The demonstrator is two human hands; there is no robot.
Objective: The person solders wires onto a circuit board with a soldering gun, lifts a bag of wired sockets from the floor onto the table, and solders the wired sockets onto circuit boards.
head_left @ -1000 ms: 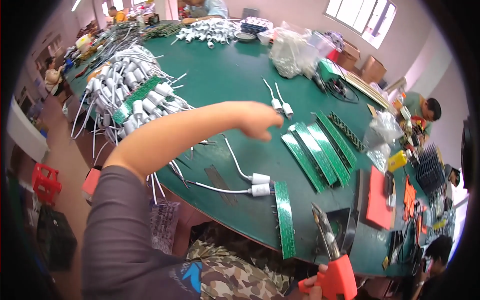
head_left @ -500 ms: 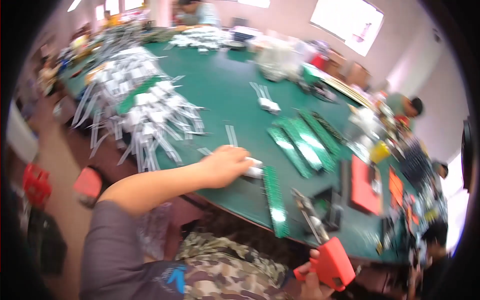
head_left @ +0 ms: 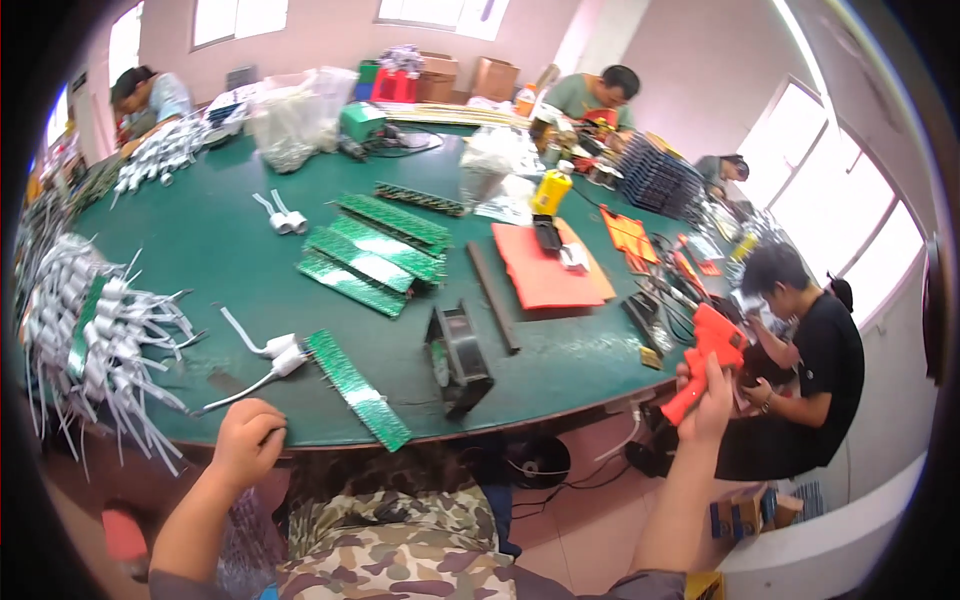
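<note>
A wide green tabletop carries the work: green circuit strips stacked at centre, a heap of white wired parts at far left. At the near edge a single strip lies beside two white plugs on their leads. The left hand rests curled on that edge, just near the leads, apparently holding nothing. The right hand, raised off to the right, has its fingers wrapped round an orange power tool. The step looks like pick-up; the next move calls for bringing a plug to the strip.
</note>
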